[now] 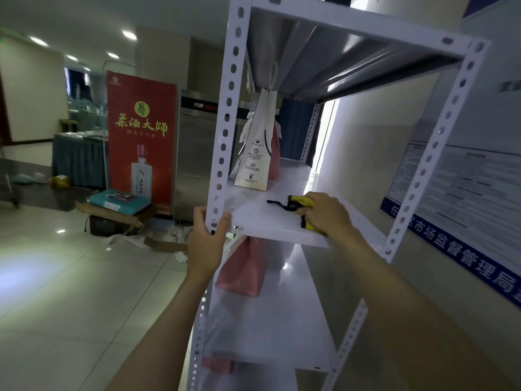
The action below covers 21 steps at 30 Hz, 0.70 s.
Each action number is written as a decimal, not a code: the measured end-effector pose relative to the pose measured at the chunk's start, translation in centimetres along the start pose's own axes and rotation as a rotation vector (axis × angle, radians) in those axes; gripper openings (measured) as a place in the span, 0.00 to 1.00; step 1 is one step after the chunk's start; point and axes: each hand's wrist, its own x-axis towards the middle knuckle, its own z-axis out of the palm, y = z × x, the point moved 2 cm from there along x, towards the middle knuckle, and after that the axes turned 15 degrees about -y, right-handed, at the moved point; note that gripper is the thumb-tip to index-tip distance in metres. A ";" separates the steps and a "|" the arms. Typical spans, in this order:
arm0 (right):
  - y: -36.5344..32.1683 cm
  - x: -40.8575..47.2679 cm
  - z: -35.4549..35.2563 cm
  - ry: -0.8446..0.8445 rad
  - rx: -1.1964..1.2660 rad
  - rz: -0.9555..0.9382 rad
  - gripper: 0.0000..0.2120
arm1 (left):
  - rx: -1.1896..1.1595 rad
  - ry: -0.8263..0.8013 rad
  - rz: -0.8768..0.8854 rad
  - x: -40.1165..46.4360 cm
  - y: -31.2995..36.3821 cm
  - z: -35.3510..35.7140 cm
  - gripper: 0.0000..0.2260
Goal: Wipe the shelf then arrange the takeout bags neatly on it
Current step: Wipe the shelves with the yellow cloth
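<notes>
A white metal shelf rack [225,114] stands in front of me. My left hand [207,232] grips its front left post at the level of the middle shelf board [262,218]. My right hand [324,213] presses a yellow and black cloth [298,204] onto that board near its front edge. A white paper takeout bag [255,153] stands upright further back on the same board, with a pink bag [275,153] behind it. Another pink bag [244,269] sits on the shelf below, and part of a third [217,365] shows lower down.
A red banner stand [141,136] and a steel cabinet [194,153] stand to the left of the rack. Boxes [121,204] and scraps of paper lie on the tiled floor there. A wall with a blue notice board [465,198] runs close along the right.
</notes>
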 end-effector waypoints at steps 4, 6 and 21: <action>5.9 -0.5 -1.9 0.080 -0.076 0.178 0.05 | -0.009 0.020 0.007 0.0 -0.1 0.2 0.14; 7.3 -0.5 -2.0 0.130 -0.105 0.237 0.05 | -0.032 0.027 0.013 -0.1 -0.1 0.3 0.16; -5.7 1.6 2.8 0.072 -0.090 -0.064 0.16 | -0.031 0.003 0.053 0.1 -0.5 -0.2 0.19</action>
